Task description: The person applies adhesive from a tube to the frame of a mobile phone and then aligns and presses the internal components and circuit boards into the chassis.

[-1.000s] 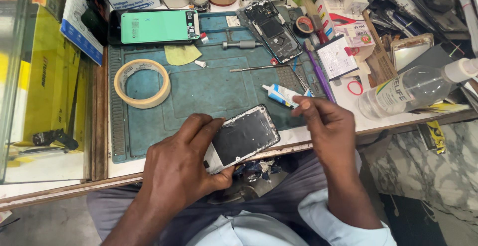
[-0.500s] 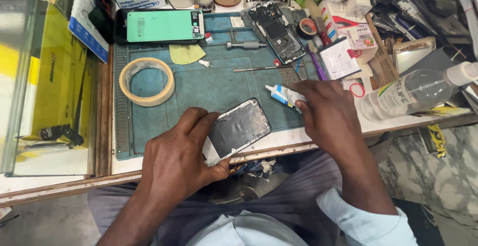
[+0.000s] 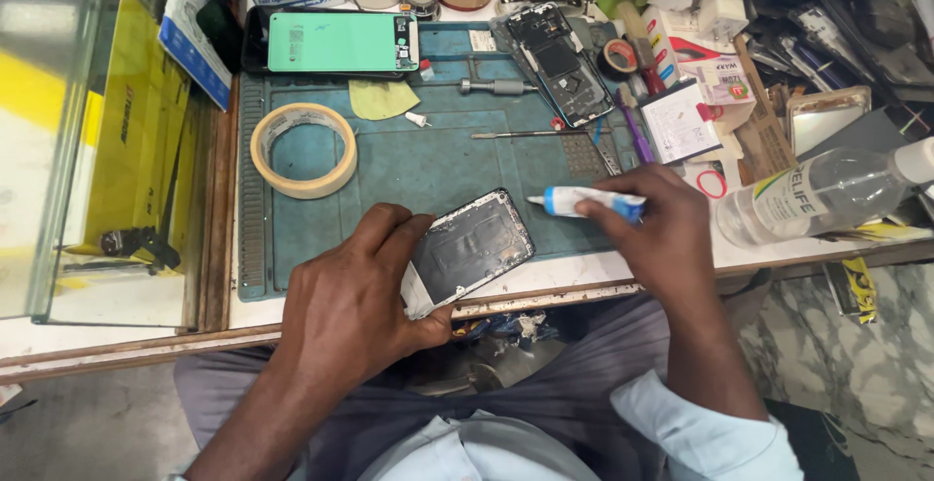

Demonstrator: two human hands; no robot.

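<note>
My left hand (image 3: 355, 291) grips a dark phone frame (image 3: 474, 246) by its lower left end and holds it flat at the front edge of the teal work mat (image 3: 428, 165). In my right hand (image 3: 662, 233) lies a small white and blue glue tube (image 3: 584, 203), held sideways. Its nozzle points left and sits just above the frame's upper right corner.
On the mat lie a roll of masking tape (image 3: 304, 149), a phone screen with green film (image 3: 336, 41), an opened phone body (image 3: 561, 62), a screwdriver (image 3: 498, 85) and a thin metal tool (image 3: 525, 134). A clear plastic bottle (image 3: 822, 194) and cluttered boxes fill the right side.
My right hand has turned the glue tube sideways and brought its nozzle to the frame's upper right corner. My left hand has kept the frame in place.
</note>
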